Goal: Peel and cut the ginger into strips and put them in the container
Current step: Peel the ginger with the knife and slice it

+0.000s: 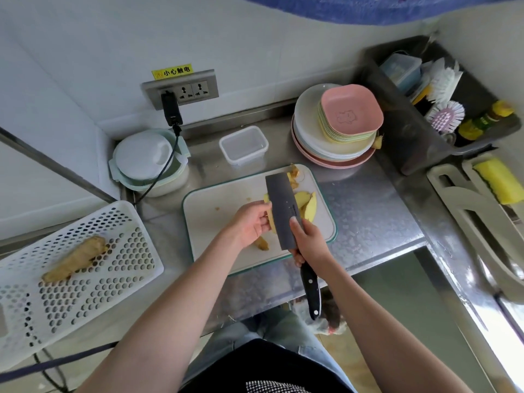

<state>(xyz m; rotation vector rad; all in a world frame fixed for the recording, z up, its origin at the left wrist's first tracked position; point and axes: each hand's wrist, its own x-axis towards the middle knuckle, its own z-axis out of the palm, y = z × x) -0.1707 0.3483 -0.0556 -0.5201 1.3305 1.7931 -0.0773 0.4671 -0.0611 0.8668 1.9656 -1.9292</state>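
Observation:
A white cutting board with a green rim lies on the steel counter. My left hand holds a peeled yellow ginger piece down on it. My right hand grips a dark cleaver, whose blade stands against the ginger right beside my left fingertips. Cut ginger slices lie to the right of the blade, and peel scraps sit at the board's far edge. A scrap lies under my left wrist. The clear empty container stands behind the board.
A white perforated basket at left holds an unpeeled ginger root. A lidded round pot with a black cable sits back left. Stacked plates stand back right. A grey bin with brushes is beyond them.

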